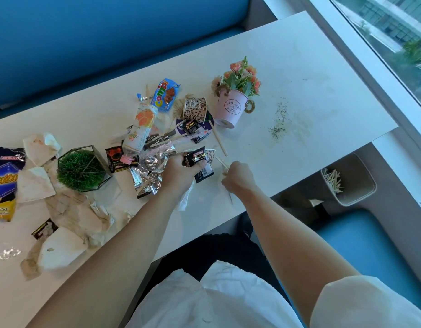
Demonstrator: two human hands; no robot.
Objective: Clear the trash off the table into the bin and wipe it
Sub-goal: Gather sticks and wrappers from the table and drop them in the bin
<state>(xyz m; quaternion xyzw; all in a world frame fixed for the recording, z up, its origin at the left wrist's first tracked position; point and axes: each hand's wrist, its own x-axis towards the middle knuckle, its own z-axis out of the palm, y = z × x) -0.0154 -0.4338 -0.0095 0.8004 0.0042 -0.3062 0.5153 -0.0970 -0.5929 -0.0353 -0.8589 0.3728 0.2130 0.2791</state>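
Trash is strewn over the white table [299, 110]. My left hand [178, 174] grips a black Kopiko Supremo sachet [200, 162] near the front edge, beside crumpled silver foil [150, 171]. Right of it, my right hand [237, 177] pinches thin wooden stir sticks [222, 163] and a bit of clear wrapper. Behind lie a plastic drink bottle [139, 131], a blue Combi snack pack [165, 94], a leopard-print paper cup [195, 110] and another wooden stick [219, 139]. The bin [361, 183], holding several sticks, stands on the floor right of the table.
A pink flower pot [230, 107] and a green plant in a wire frame [82, 169] stand on the table. Dirty napkins [69, 211] and a chip bag [3, 185] lie at the left. Dark crumbs [279, 124] speckle the right part. Blue benches flank the table.
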